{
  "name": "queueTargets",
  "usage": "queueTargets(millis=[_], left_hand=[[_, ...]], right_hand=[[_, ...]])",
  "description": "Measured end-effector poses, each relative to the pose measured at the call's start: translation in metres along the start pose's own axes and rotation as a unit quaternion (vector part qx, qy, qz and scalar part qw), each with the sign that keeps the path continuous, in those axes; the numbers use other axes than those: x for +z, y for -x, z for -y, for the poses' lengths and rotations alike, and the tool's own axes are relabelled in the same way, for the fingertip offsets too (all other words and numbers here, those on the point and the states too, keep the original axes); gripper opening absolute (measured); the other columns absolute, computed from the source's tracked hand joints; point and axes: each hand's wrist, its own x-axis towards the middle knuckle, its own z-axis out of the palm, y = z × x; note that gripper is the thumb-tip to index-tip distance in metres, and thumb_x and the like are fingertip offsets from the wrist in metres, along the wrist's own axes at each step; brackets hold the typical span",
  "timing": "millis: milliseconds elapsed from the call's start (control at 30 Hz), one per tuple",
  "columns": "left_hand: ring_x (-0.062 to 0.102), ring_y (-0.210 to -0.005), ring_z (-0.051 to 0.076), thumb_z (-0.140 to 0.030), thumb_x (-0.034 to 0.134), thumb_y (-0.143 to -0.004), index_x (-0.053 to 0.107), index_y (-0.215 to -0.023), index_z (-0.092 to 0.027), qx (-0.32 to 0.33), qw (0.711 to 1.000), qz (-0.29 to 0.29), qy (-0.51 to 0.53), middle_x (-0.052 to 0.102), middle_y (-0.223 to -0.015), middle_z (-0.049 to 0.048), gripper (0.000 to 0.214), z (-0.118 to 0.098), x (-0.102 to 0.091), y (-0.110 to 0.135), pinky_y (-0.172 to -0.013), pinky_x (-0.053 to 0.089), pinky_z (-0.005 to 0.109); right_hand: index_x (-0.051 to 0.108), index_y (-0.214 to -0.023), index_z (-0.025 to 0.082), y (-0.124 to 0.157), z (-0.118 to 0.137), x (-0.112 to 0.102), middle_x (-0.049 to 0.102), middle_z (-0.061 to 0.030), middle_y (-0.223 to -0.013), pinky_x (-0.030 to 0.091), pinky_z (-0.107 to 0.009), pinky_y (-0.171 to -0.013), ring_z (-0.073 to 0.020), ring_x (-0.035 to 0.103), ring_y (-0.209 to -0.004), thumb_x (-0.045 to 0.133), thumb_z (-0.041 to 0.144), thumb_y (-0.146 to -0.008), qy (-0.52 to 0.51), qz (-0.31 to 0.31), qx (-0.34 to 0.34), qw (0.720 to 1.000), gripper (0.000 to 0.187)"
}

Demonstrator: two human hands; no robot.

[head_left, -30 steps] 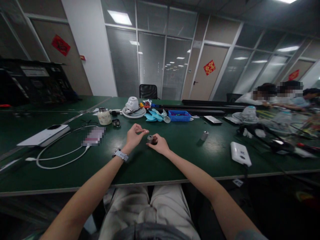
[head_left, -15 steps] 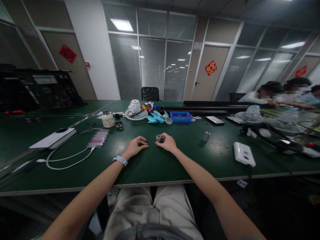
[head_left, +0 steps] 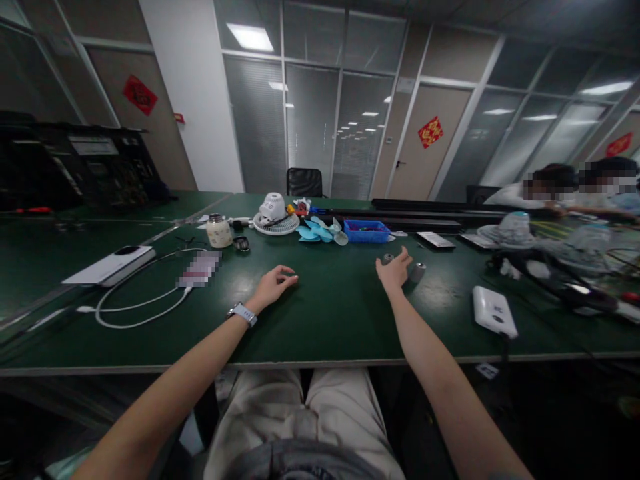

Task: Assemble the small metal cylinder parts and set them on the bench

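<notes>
On the green table, my right hand (head_left: 394, 272) reaches out with thumb and fingers spread around a small silver metal cylinder (head_left: 389, 258). Part of that cylinder is hidden behind the hand, and a gap shows between it and the fingers. A second, similar metal cylinder (head_left: 417, 272) stands upright just right of the hand. My left hand (head_left: 273, 287), with a watch on its wrist, rests on the table with fingers loosely curved and apart. Nothing is in it.
Farther back are a white fan part (head_left: 274, 215), light-blue fan blades (head_left: 320, 231) and a blue basket (head_left: 367, 232). A jar (head_left: 219, 232), phone (head_left: 199, 269) and white cable lie left. At right are a white box (head_left: 495, 311), black cords and other people.
My right hand has carried the cylinder rightward, beside the other one, and its fingers have opened. My left hand stays nearly in place. The camera view has shifted slightly.
</notes>
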Motion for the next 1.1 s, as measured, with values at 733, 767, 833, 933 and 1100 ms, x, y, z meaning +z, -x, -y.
queueTargets(millis=[733,767,833,933,1100], left_hand=[[0.068,-0.078,0.022,-0.052,0.043,-0.087,0.051,-0.097,-0.02,-0.081,0.987,-0.13,-0.047,0.074,-0.083,0.0073,0.034,-0.002,-0.004,-0.001,-0.071,0.046,0.031],[0.068,-0.078,0.022,-0.052,0.043,-0.088,0.051,-0.097,-0.02,-0.081,0.987,-0.127,-0.052,0.074,-0.083,0.0072,0.034,-0.001,-0.004,-0.001,-0.071,0.046,0.031],[0.068,-0.078,0.021,-0.052,0.043,-0.088,0.051,-0.098,-0.021,-0.081,0.988,-0.119,-0.059,0.074,-0.084,0.0069,0.034,-0.001,-0.003,-0.001,-0.071,0.046,0.031],[0.068,-0.078,0.021,-0.051,0.043,-0.088,0.051,-0.099,-0.021,-0.081,0.988,-0.118,-0.06,0.074,-0.084,0.0065,0.034,0.0,-0.002,-0.001,-0.069,0.046,0.03],[0.068,-0.078,0.021,-0.051,0.043,-0.088,0.051,-0.1,-0.021,-0.082,0.988,-0.12,-0.06,0.074,-0.084,0.0066,0.034,0.003,-0.002,-0.001,-0.069,0.046,0.031]], right_hand=[[0.07,-0.11,0.02,0.027,0.055,-0.002,0.068,-0.0082,-0.107,0.041,-0.032,-0.091,-0.0211,0.056,-0.099,0.047,0.026,-0.093,-0.053,0.164,-0.273,0.946,0.029],[0.068,-0.114,0.018,0.01,0.042,-0.008,0.066,-0.0095,-0.111,0.04,-0.032,-0.093,-0.0218,0.055,-0.101,0.044,0.024,-0.094,-0.035,0.118,-0.239,0.963,0.032],[0.066,-0.118,0.014,-0.017,0.017,-0.017,0.065,-0.0119,-0.114,0.039,-0.033,-0.093,-0.0234,0.055,-0.103,0.039,0.021,-0.093,0.004,0.07,-0.188,0.98,0.037],[0.066,-0.118,0.012,-0.037,-0.009,-0.02,0.067,-0.0143,-0.11,0.039,-0.034,-0.091,-0.0249,0.056,-0.101,0.04,0.021,-0.092,0.052,0.073,-0.152,0.984,0.038],[0.068,-0.115,0.015,-0.041,-0.023,-0.01,0.068,-0.0142,-0.108,0.041,-0.033,-0.088,-0.0248,0.058,-0.1,0.044,0.022,-0.091,0.075,0.103,-0.133,0.983,0.035]])
